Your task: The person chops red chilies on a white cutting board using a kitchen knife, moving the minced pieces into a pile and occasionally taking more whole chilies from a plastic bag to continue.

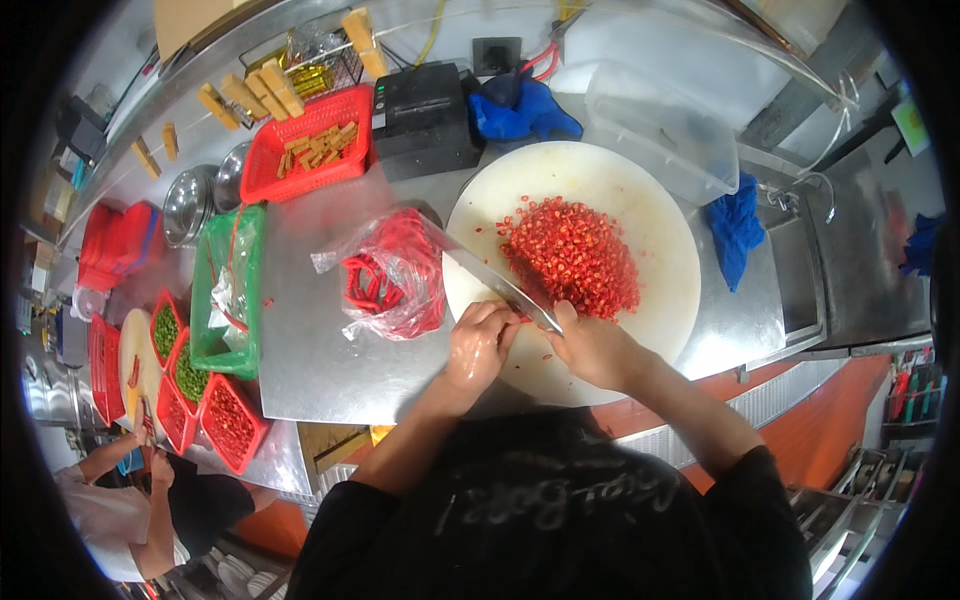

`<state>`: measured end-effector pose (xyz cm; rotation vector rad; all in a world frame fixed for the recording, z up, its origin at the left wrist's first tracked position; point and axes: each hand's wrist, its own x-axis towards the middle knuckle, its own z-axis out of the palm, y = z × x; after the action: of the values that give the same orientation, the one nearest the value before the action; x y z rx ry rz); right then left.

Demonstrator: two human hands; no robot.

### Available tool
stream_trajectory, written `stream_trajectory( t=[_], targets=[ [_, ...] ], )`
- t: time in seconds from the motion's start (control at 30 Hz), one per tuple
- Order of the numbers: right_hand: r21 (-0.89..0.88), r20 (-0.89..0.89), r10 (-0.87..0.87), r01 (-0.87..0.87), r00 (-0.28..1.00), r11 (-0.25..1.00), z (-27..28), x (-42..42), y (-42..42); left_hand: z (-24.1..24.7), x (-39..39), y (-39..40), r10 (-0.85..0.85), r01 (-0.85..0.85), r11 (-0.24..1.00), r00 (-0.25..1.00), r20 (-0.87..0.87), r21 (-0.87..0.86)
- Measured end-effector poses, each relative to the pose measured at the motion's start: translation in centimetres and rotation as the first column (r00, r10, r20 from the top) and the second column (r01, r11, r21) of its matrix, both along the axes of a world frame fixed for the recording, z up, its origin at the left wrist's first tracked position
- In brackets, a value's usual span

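Observation:
My right hand (596,345) grips a wide-bladed kitchen knife (487,276), its blade slanting up and left across the edge of a round white cutting board (671,225). Beside the blade, at its lower left, my left hand (480,345) has bent fingers closed on a small piece of red chili, mostly hidden by the fingers. A heap of sliced red chilies (574,255) lies on the board beyond the knife. Left of the board, an open clear plastic bag (394,277) full of whole red chilies rests on the steel table.
A green-lined basket (259,300) and red baskets of chopped green and red chilies (232,420) stand left. Another person (120,502) works at a second board there. Behind are a red basket of clothespins (307,146), a black printer (424,120) and a clear tub (660,131); a sink (799,262) is right.

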<state>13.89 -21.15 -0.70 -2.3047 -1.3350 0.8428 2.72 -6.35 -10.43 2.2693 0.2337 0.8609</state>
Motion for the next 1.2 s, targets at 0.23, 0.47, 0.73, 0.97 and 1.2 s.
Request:
stream_trajectory(
  t=[0.23,0.47,0.73,0.97,1.2],
  targets=[
    [0.059,-0.026,-0.058,0.060,0.998,0.996,-0.8,-1.3,-1.3,-0.6,-0.3,-0.3,0.008,-0.008,1.000,1.000,0.011,-0.024],
    [0.024,0.005,-0.042,0.042,0.999,0.999,-1.9,-0.3,0.1,3.0,-0.6,-0.8,-0.029,0.027,0.999,0.998,0.058,0.041],
    [-0.013,0.049,0.040,-0.040,0.998,0.999,2.9,-0.9,-0.7,0.1,-1.4,-0.1,0.040,-0.040,0.999,0.999,-0.018,0.016],
    [0.008,0.148,0.022,-0.023,0.989,1.000,-1.3,-1.1,0.0,0.2,-0.5,0.1,-0.025,0.026,1.000,1.000,-0.016,0.009],
    [0.063,0.067,0.034,-0.039,0.997,0.997,-0.1,-1.4,-1.1,-0.3,-1.1,0.2,0.010,-0.011,1.000,0.999,-0.037,-0.003]
  ],
)
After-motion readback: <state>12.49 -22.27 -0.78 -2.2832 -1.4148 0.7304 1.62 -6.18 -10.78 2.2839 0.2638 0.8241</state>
